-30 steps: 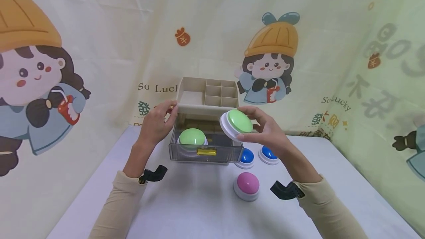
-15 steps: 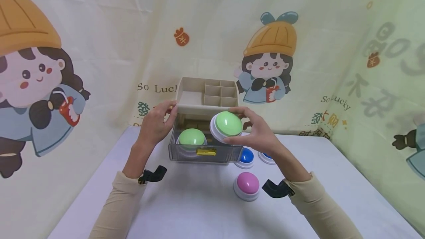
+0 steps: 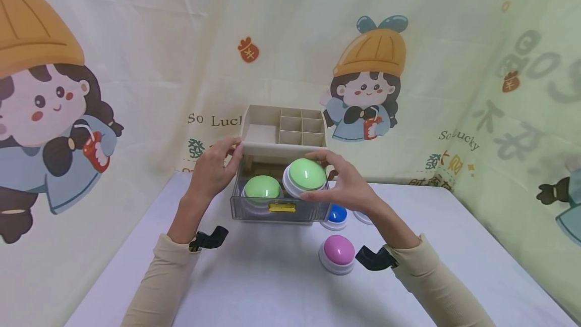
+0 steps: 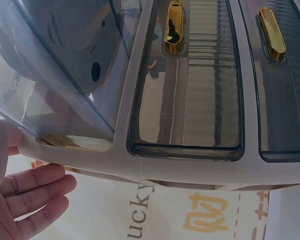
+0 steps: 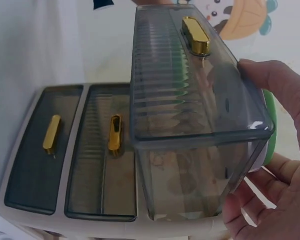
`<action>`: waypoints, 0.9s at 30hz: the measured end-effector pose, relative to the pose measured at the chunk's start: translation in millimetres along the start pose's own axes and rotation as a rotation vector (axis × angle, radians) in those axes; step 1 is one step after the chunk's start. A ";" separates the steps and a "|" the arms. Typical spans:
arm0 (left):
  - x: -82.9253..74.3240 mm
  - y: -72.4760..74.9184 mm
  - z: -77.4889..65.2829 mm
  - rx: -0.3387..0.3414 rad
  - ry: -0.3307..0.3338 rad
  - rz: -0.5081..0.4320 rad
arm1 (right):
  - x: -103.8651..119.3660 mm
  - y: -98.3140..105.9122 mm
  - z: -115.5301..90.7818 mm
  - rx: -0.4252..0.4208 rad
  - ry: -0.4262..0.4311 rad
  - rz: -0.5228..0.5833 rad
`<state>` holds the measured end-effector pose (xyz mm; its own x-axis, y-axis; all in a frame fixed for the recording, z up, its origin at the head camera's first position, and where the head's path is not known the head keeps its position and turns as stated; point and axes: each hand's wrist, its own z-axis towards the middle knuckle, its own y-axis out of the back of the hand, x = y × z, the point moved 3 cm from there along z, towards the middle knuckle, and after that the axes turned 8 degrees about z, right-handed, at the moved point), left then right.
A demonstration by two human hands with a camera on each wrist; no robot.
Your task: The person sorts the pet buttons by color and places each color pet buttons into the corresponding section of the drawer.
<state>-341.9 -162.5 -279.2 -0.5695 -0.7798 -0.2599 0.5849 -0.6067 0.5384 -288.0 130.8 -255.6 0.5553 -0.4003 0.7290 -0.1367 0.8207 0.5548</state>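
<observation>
My right hand (image 3: pixel 342 180) grips a green-domed push button (image 3: pixel 306 174) with a white base, thumb at the near edge and fingers behind. It is tilted over the right part of a pulled-out clear drawer (image 3: pixel 303 211). A second green push button (image 3: pixel 262 187) sits inside at the left. In the right wrist view the drawer's wall partly covers the held push button (image 5: pixel 270 127). My left hand (image 3: pixel 214 168) holds the top left corner of the beige drawer organizer (image 3: pixel 286 148), thumb in front; in the left wrist view its fingers (image 4: pixel 40 192) lie by the top edge.
A pink push button (image 3: pixel 338 250) stands on the white table (image 3: pixel 254 276) in front. To the drawer's right is a blue push button (image 3: pixel 337 214), and another base (image 3: pixel 364 217) shows partly behind my right hand. Compartments (image 3: pixel 291 124) top the organizer. A printed curtain surrounds the table.
My right hand has moved left and then lower with the green push button, bringing it over the drawer, close to the other green one. My left hand has stayed at the organizer's corner.
</observation>
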 end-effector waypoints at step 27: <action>8.0 -3.8 3.4 -0.003 0.002 -0.011 | -13.5 -8.9 -4.5 -0.041 -0.032 0.057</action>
<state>-350.7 -165.9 -280.6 -0.5750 -0.7734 -0.2671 0.5803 -0.6156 0.5332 -290.5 130.8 -272.2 0.5207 -0.3647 0.7719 -0.1329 0.8585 0.4953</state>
